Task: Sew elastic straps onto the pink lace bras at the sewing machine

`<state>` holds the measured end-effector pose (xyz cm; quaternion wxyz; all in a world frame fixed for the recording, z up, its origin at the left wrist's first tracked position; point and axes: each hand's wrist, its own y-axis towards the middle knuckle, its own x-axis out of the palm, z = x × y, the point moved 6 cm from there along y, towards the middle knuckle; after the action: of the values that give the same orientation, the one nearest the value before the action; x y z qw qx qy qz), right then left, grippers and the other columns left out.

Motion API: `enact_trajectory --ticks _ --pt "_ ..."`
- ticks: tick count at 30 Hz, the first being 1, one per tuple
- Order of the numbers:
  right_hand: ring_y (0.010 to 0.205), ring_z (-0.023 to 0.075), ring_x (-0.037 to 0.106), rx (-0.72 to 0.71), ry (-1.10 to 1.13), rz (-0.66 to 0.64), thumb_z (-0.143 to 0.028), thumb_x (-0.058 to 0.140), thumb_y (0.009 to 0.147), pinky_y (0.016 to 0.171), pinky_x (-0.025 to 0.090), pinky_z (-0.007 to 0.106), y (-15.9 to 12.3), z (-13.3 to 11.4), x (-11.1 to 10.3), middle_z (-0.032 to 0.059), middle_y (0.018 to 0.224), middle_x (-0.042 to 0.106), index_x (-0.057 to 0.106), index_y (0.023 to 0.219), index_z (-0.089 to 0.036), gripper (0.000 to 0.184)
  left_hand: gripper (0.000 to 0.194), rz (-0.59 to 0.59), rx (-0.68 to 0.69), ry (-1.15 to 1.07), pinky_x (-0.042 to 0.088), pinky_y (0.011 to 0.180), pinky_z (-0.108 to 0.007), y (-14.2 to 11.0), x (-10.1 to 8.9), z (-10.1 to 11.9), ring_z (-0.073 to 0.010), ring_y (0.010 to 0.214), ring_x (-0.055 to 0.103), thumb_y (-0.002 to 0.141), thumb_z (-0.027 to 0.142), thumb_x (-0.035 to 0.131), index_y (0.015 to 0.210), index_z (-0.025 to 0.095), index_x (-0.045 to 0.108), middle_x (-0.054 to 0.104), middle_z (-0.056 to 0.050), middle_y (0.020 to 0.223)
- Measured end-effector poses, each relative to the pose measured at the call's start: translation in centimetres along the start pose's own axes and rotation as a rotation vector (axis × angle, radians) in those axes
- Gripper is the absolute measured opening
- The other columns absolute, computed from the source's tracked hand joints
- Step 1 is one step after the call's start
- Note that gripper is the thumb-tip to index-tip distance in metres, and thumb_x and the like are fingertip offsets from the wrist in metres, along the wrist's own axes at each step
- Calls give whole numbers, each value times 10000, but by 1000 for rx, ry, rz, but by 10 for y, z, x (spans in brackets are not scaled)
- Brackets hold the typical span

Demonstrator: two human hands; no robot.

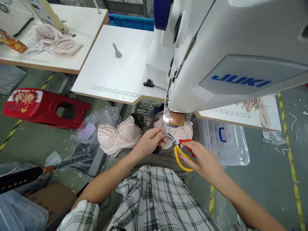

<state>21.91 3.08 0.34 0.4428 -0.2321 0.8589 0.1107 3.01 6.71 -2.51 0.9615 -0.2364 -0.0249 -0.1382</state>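
My left hand [149, 140] pinches the edge of a pale pink lace bra [120, 136] that hangs below the sewing machine's head. My right hand [204, 160] grips scissors [179, 147] with one red and one yellow handle loop. The short blades point left and meet the fabric right at my left fingertips. More of the lace piece [184, 131] shows behind the blades, under the machine's metal end [174, 118]. Both hands work close together above my lap, over my plaid shirt.
A white JUKI sewing machine [231, 54] fills the upper right, standing on a white table [113, 73] with a printed ruler. More lace pieces [57, 41] lie on the far table. A red stool [43, 107] stands left, a clear plastic bin [226, 144] right.
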Motion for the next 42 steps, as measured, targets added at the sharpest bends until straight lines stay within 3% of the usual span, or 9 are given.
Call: enact_trajectory --ticks 3,6,8,13,18,28,34,39,42 --pt "772 195 691 40 47 -29 -381 524 968 670 584 326 -3 4 -2 87 1048 722 611 1180 -240 270 200 -13 -46 -57 359 547 -224 0 -3 -5 -92 561 442 816 272 507 656 164 557 562 -3 648" --pt "711 177 659 153 109 0 -366 542 939 548 531 273 -11 11 -6 75 976 709 637 1143 -247 255 185 -49 -98 -182 292 501 -217 1 -6 -11 -78 523 389 786 264 528 631 164 535 509 13 604" --pt "638 153 605 196 159 45 -318 573 889 489 492 250 -16 14 -8 68 942 681 628 1127 -244 255 261 -65 -109 -265 251 477 -216 1 -7 -13 -67 488 354 802 326 579 608 169 505 459 31 560" --pt "679 150 589 147 195 46 -245 609 790 589 531 279 -16 8 1 76 1017 649 573 1132 -237 344 416 -12 -95 -406 218 444 -200 3 -10 -17 -43 431 309 715 511 753 648 172 521 412 77 506" --pt "719 166 614 180 208 34 -264 621 774 630 536 303 -2 5 11 85 1032 654 571 1135 -218 368 465 27 -39 -273 228 427 -195 0 -12 -13 -47 458 352 731 581 731 650 171 527 513 43 569" --pt "780 190 640 314 296 -69 -394 634 812 624 518 302 19 7 19 87 1079 701 655 1154 -219 384 350 88 70 -2 366 500 -209 -2 -20 -8 -81 528 450 861 478 589 695 171 561 585 14 641" --pt "642 152 597 403 361 -59 -417 646 827 545 493 259 10 7 18 34 832 663 712 1133 -257 352 367 106 84 5 349 501 -209 -4 -20 -6 -80 522 438 881 477 580 683 169 557 556 19 626" --pt "596 151 588 467 365 -21 -434 645 825 526 507 262 -14 30 5 19 738 627 723 1113 -258 347 376 164 23 -196 296 469 -202 -6 -25 -11 -59 480 373 831 474 657 656 174 511 486 51 573" --pt "615 188 619 503 238 73 -435 651 815 559 535 317 -5 58 -24 40 758 668 724 1109 -248 357 404 189 -69 -266 273 442 -197 -6 -22 -13 -55 448 332 822 466 685 631 174 481 405 74 511"
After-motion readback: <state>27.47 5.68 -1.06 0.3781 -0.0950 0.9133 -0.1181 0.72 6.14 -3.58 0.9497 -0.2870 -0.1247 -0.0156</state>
